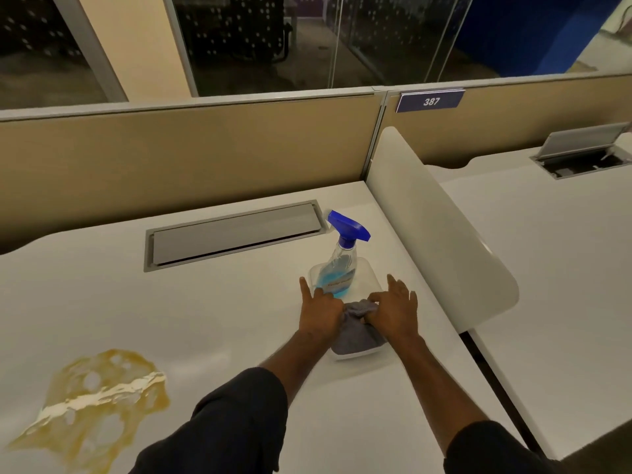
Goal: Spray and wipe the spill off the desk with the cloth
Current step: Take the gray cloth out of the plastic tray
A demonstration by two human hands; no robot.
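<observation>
A yellow-brown spill with a white streak (95, 401) spreads over the near left of the white desk (212, 313). At the desk's right side a clear plastic tray (369, 271) holds a spray bottle (338, 268) with a blue trigger head and blue liquid, and a grey cloth (359, 333). My left hand (319, 313) is closed on the cloth's left side, index finger stretched toward the bottle's base. My right hand (396, 309) grips the cloth's bunched top from the right. Both hands sit over the tray.
A closed grey cable hatch (232, 234) is set into the desk behind the tray. A white rounded divider (441, 234) stands right of the tray, with a neighbouring desk (547, 268) beyond. A beige partition (188, 152) backs the desk.
</observation>
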